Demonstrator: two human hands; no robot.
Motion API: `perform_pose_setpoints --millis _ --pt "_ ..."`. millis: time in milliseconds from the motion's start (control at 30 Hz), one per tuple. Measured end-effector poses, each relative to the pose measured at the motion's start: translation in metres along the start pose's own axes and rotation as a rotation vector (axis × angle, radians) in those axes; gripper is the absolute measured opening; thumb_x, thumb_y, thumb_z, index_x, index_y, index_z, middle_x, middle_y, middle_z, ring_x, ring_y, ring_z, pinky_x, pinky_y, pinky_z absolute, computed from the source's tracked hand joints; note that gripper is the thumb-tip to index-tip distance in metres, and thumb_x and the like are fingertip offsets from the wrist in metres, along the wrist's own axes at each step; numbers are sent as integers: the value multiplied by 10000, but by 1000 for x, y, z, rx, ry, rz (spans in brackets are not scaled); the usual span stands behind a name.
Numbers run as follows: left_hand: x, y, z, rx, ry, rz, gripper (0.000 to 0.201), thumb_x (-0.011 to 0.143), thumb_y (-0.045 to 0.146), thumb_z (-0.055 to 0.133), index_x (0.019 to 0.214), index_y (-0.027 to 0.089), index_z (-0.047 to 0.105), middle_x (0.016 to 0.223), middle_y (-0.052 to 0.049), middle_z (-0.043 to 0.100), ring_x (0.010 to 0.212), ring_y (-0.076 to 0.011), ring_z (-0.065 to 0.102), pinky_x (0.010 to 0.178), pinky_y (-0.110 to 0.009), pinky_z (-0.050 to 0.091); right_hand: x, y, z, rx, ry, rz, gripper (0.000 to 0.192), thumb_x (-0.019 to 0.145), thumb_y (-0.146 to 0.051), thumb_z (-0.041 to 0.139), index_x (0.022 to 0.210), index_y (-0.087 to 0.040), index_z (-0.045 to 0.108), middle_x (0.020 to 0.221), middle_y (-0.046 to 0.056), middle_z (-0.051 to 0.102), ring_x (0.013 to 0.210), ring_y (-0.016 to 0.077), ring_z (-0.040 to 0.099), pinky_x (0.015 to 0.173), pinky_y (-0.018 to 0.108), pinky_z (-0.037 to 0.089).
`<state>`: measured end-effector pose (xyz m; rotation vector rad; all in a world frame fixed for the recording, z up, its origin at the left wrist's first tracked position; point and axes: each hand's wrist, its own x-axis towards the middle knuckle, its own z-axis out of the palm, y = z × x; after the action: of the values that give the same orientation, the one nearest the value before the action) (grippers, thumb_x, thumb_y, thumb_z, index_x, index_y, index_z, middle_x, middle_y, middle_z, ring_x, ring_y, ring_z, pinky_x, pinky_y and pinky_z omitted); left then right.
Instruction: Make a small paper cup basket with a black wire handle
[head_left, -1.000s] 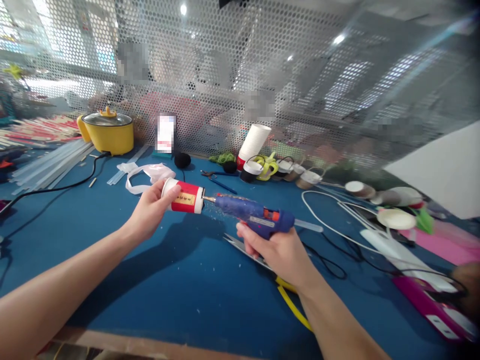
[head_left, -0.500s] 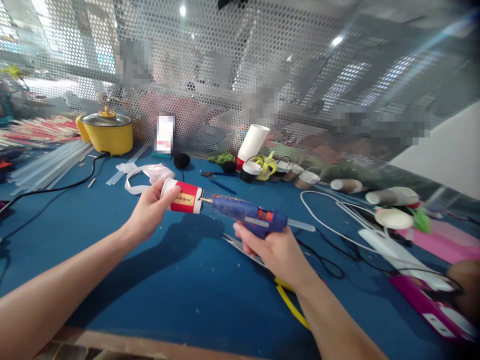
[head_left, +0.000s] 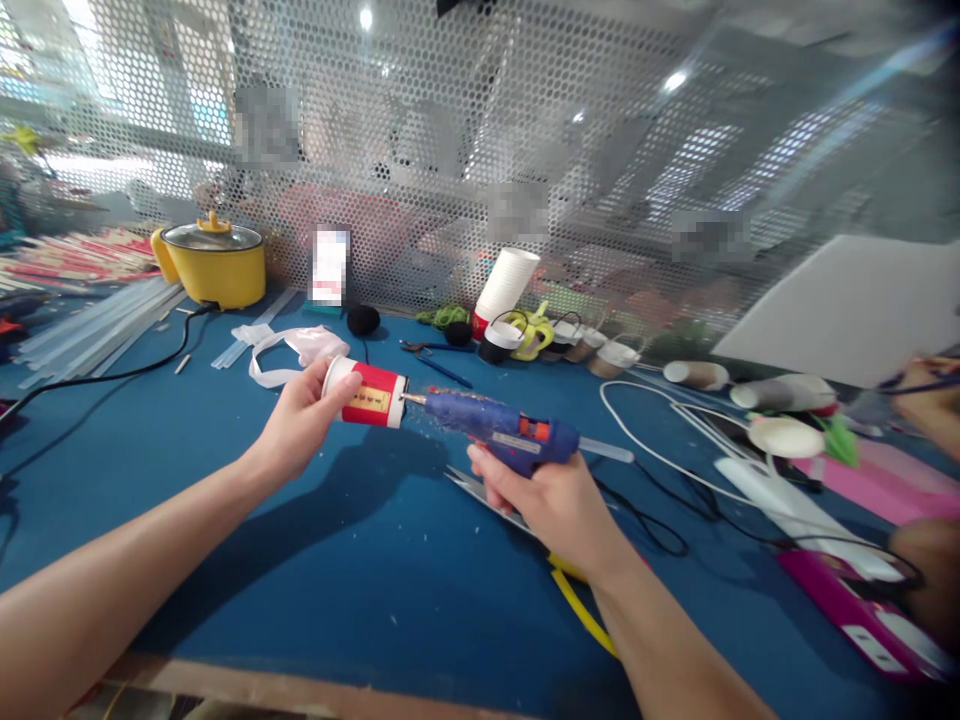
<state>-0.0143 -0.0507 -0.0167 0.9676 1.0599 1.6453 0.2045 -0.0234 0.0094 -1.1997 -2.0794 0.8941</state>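
A red and white paper cup [head_left: 381, 394] lies sideways in my left hand [head_left: 304, 408], whose fingers are wrapped round its rim end. My right hand [head_left: 551, 490] grips a blue hot glue gun [head_left: 480, 418] by its handle, with a clear glue stick [head_left: 607, 451] poking out of the back. The gun's metal nozzle is at the cup's base edge; whether it touches is too small to tell. Beneath my right hand and forearm lie scissors [head_left: 487, 495] with yellow handles, partly hidden.
A yellow electric pot [head_left: 225, 270] stands at the back left beside clear glue sticks [head_left: 97, 325]. Stacked paper cups [head_left: 506, 285], pliers [head_left: 439, 348] and small cup baskets [head_left: 501, 343] line the back. A purple power strip [head_left: 862, 610] and cables lie right. Another person's hand [head_left: 930, 405] shows there.
My hands, the cup and the glue gun stay almost still. At the right, a white sheet has shifted left and another person's hand has come into view.
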Motion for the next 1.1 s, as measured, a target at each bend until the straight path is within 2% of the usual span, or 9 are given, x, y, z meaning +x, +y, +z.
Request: perform_pose_setpoints --millis 600,800,933,1100 --pt "2 -2 -2 -33 16 5 357 727 309 616 1044 153 566 811 -28 669 714 -119 605 629 -207 460 0 -2 -1 14 -99 17 311 760 -407 525 575 -158 542 428 0 529 393 104 509 423 216 458" --pt "1 0 -2 -56 -1 -18 378 732 310 608 1069 143 565 847 -49 670 722 -135 616 626 -220 466 1 -1 0 107 -20 13 316 747 -417 542 591 -143 560 417 -4 513 386 99 486 418 224 453" --pt "0 0 -1 -64 -3 -37 365 742 302 601 1071 149 567 867 -42 667 714 -113 610 628 -201 462 4 3 0 99 -44 16 324 743 -432 544 619 -135 573 409 -6 511 365 98 477 386 220 436" --pt "0 2 0 -85 3 -52 351 734 293 608 1046 136 575 827 -39 665 669 -109 604 600 -204 456 2 1 0 73 -72 18 306 756 -417 535 626 -143 574 423 -6 510 410 103 506 431 218 462"
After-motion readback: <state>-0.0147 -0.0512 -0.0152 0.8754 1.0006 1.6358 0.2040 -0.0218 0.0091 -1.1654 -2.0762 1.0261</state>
